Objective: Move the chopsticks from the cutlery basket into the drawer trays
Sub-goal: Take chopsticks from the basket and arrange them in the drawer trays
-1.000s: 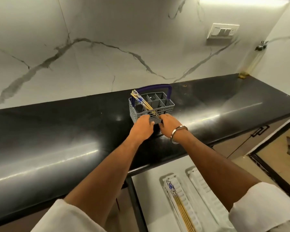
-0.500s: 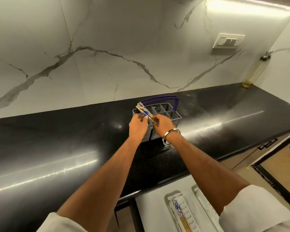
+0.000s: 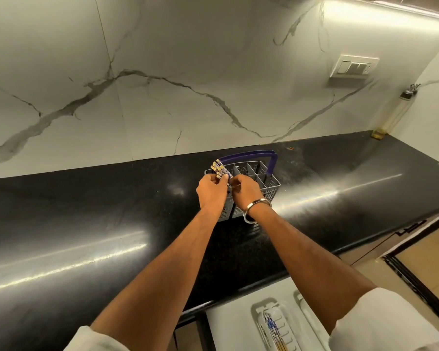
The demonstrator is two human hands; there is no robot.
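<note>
- Where the fingertips (image 3: 223, 180) of the left hand (image 3: 211, 192) meet those of the right hand (image 3: 245, 191), both are pinched together on a bundle of chopsticks (image 3: 219, 169) just above the near left corner of the cutlery basket (image 3: 269, 186).
- Those sticks lean up and to the left, their blue-and-yellow patterned ends fanned out above the knuckles; the lower ends are hidden behind the hands, so I cannot tell whether they sit in a compartment or have lifted clear.
- On the right wrist hangs a metal bangle (image 3: 257, 203), and white sleeves (image 3: 385, 323) are rolled up both forearms.
- Grey and slotted, the basket has a purple handle (image 3: 249, 155) arching across its back, and its other compartments look empty (as far as the dividers let me see).
- It stands on a glossy black countertop (image 3: 86, 224) streaked with reflected light, well back from the front edge.
- Behind it rises a white marble backsplash (image 3: 162, 84) with grey veins, carrying a switch plate (image 3: 354, 65) at upper right under a strip of light.
- Below the counter edge an open drawer (image 3: 228, 323) holds two white trays; the left tray (image 3: 271, 325) already has chopsticks (image 3: 276, 335) lying lengthwise in it, and the right tray (image 3: 312, 323) is mostly covered by the right arm.
</note>
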